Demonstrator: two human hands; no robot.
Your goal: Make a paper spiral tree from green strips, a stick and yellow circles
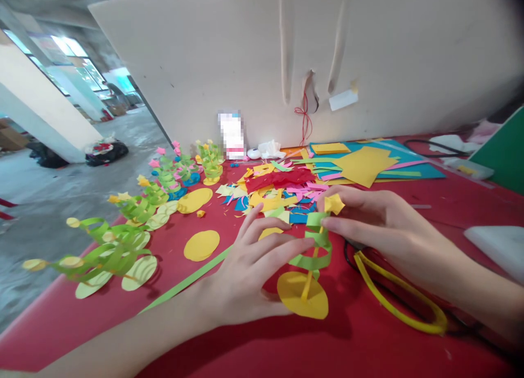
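A paper flower stands in front of me: a yellow disc base (291,297), a thin yellow stem (308,285), a curled green paper strip (321,261) winding around the stem, and a yellow paper star (334,204) on top. My right hand (379,219) pinches the flower just under the star, thumb and forefinger closed on the top of the green strip. My left hand (249,269) is beside it with fingers spread. One fingertip touches the green curl, and the thumb reaches the edge of the disc.
Similar paper flowers (117,258) line the table's left side. Yellow discs (202,245) and a long green strip (186,282) lie nearby. Colored scraps (282,187) are heaped behind, with paper sheets (426,162) at back right. Yellow-handled scissors (403,307) rest under my right forearm. A phone (232,135) leans against the board.
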